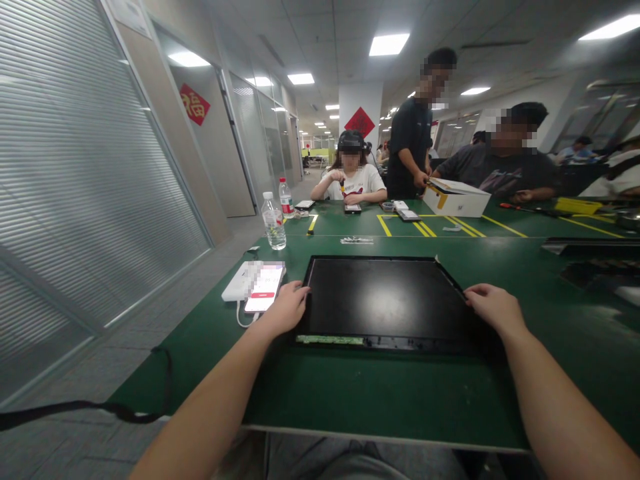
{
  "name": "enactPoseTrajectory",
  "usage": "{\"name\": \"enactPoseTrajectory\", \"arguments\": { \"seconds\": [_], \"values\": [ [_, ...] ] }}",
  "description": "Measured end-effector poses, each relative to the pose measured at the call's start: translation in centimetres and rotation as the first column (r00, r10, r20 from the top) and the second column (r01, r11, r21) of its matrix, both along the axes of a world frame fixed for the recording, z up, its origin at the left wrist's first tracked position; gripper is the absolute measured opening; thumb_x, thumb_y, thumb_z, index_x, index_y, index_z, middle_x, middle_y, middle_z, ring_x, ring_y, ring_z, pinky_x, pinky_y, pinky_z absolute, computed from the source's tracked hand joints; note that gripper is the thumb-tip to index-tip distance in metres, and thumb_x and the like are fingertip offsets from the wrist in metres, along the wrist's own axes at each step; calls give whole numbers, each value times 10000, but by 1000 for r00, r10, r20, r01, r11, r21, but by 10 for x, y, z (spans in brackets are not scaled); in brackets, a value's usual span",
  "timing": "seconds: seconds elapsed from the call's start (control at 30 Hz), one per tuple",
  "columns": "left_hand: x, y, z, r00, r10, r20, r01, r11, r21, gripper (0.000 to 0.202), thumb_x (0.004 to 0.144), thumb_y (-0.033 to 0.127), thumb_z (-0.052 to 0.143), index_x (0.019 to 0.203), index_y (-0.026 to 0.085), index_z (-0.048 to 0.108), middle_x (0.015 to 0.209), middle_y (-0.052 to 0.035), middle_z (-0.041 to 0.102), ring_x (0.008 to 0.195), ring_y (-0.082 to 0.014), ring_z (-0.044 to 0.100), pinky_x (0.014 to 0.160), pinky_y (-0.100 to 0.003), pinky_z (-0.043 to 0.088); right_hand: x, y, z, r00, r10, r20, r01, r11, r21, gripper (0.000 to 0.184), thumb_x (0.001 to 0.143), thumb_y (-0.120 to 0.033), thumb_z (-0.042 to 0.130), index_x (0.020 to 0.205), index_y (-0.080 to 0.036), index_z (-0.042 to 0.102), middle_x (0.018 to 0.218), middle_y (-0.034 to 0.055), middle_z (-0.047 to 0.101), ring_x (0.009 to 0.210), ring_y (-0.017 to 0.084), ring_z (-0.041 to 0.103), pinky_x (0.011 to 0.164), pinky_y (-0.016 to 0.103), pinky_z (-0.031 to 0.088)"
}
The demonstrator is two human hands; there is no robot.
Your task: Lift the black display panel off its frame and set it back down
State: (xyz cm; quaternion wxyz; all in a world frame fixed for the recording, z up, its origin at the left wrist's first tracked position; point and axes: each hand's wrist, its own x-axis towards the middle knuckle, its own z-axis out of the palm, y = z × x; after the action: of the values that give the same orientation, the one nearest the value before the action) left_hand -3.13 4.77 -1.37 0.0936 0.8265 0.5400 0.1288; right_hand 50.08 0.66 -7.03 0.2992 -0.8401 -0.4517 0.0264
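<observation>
A black flat display panel (pixel 385 297) in a thin dark frame lies face up on the green table (pixel 395 390). Along its near edge runs a strip with a green circuit board (pixel 330 340) on the left part. My left hand (pixel 290 307) grips the panel's left edge, fingers curled against the frame. At the right edge, my right hand (pixel 495 308) pinches the frame near its upper part. The undersides of the fingers and the panel's back are hidden.
Left of the panel lie a lit phone (pixel 264 288) and a white box-like device (pixel 237 283) with a cable. A water bottle (pixel 273 223) stands behind them. Across the table a person works with a screwdriver (pixel 343 187); others are by a white box (pixel 457 198).
</observation>
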Motion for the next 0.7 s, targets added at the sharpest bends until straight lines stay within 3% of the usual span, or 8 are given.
{"name": "enactPoseTrajectory", "arguments": {
  "seconds": [0.1,0.43,0.7],
  "values": [
    [2,2,0,999,29,-29,-30,999,-20,513,956,142,434,1408,59,661,1517,-263,575,1437,-377,538,1231,-504,401,-2,0,2,1000,0,21,-1,1000,18,301,758,-450,614,897,-260,800,782,71,767,712,256,685,708,379,516],
    [-4,6,-12,999,-3,51,5,1000,-27,519,890,150,518,1374,136,704,1469,-213,635,1404,-373,567,1215,-511,415,-12,-5,14,1000,-4,22,5,1000,-18,286,764,-431,593,875,-261,795,827,68,783,745,269,686,656,379,469],
    [-1,2,-4,999,-27,-17,27,999,-42,524,894,114,476,1368,95,699,1486,-242,606,1415,-382,552,1214,-511,412,-18,-8,18,1000,-17,-3,17,999,-43,274,771,-422,597,889,-268,790,862,80,782,785,272,687,693,384,481]
  ]
}}
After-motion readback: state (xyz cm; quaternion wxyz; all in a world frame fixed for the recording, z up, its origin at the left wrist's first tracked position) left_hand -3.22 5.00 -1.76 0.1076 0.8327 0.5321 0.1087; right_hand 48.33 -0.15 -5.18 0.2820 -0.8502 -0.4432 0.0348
